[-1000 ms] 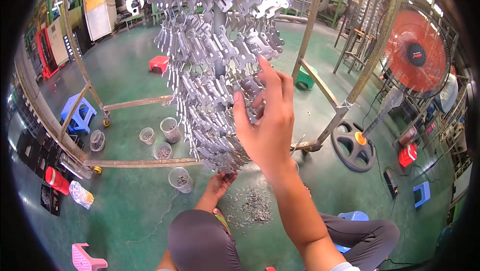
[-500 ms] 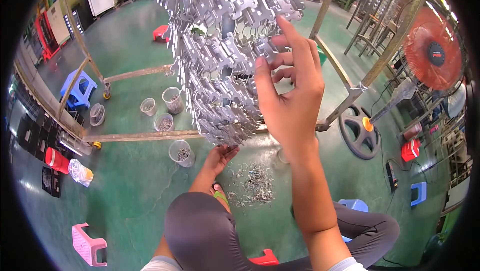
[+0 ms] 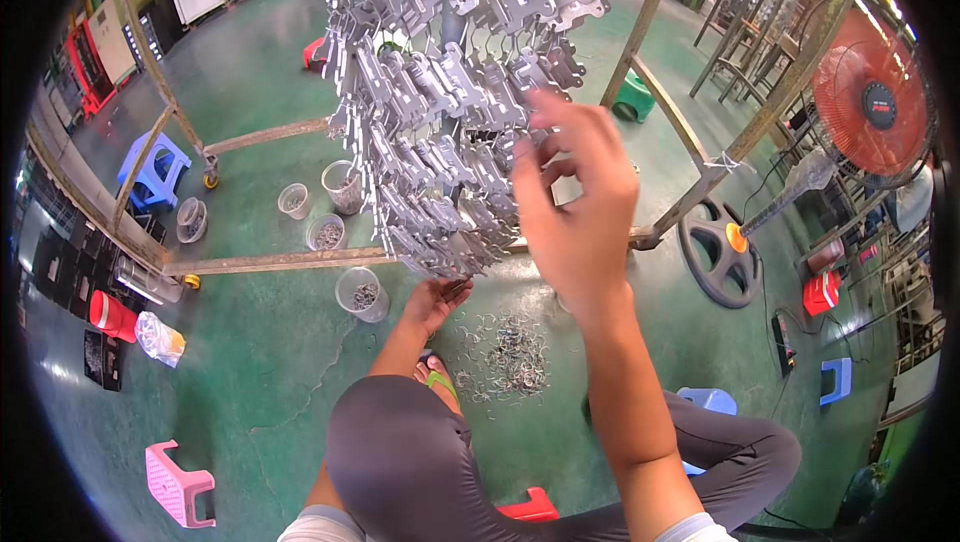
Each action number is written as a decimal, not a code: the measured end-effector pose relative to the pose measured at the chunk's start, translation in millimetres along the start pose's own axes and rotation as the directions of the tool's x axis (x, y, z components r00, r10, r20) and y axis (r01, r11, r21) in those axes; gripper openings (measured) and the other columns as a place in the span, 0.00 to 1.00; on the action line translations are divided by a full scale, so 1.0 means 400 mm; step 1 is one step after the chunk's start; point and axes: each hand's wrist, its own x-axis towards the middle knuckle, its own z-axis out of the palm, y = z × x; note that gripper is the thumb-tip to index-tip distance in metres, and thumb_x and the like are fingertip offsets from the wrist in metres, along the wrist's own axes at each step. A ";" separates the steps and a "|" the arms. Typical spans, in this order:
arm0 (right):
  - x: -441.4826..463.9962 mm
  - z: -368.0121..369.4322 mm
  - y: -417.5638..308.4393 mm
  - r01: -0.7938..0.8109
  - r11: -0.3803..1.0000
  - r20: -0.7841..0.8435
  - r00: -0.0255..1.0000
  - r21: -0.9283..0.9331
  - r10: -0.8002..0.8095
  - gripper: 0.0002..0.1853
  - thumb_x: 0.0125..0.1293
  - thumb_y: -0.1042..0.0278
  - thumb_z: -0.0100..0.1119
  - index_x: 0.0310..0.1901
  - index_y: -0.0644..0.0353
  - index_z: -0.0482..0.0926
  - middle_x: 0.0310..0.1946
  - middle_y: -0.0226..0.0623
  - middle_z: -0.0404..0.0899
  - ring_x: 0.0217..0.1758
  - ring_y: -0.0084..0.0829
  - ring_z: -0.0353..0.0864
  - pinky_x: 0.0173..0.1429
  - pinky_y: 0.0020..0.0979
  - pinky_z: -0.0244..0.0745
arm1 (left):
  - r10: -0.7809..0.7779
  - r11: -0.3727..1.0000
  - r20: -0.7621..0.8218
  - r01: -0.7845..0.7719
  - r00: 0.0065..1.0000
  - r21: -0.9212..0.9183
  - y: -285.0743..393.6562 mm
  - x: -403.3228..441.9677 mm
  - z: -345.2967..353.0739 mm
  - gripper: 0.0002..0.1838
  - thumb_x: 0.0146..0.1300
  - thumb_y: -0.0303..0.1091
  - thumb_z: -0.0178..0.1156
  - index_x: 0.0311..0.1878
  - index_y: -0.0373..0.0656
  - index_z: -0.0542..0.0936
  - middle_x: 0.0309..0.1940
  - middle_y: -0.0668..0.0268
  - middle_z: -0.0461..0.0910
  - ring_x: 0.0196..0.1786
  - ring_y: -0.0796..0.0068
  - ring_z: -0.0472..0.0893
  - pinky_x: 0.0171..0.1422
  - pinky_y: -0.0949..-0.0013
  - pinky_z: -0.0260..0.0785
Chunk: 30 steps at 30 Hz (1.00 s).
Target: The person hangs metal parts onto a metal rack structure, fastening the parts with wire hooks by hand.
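Observation:
Grey stamped metal brackets (image 3: 470,92) hang in stacked tiers on thin wire hooks around a central post. My right hand (image 3: 585,207) is raised at the right side of this cluster, blurred by motion. Its thumb and bent fingers are apart, and nothing shows between them. Low down, my left hand (image 3: 432,306) sits just under the lowest brackets with fingers bent together; what they hold is too small to make out. Loose wire hooks (image 3: 515,357) lie in a pile on the green floor to the right of that hand.
A clear plastic cup (image 3: 362,295) with hooks stands left of my left hand, with several cups behind. A rusty frame bar (image 3: 280,261) crosses the floor. At right stands a red fan (image 3: 875,102). Blue (image 3: 155,172) and pink (image 3: 180,482) stools are at left.
My right hand has moved slightly down and away from the brackets it was touching. The brackets have shifted and turned a little. My left hand's fingers look more bent.

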 end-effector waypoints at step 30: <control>-0.508 0.109 0.325 -0.500 0.796 0.462 0.648 -0.341 0.605 0.13 0.64 0.64 0.68 0.41 0.67 0.87 0.34 0.57 0.87 0.41 0.59 0.87 0.47 0.51 0.81 | 0.014 0.986 0.031 -0.019 0.999 0.168 -0.030 -0.046 0.022 0.10 0.75 0.33 0.63 0.54 0.40 0.81 0.54 0.58 0.86 0.59 0.61 0.85 0.66 0.52 0.79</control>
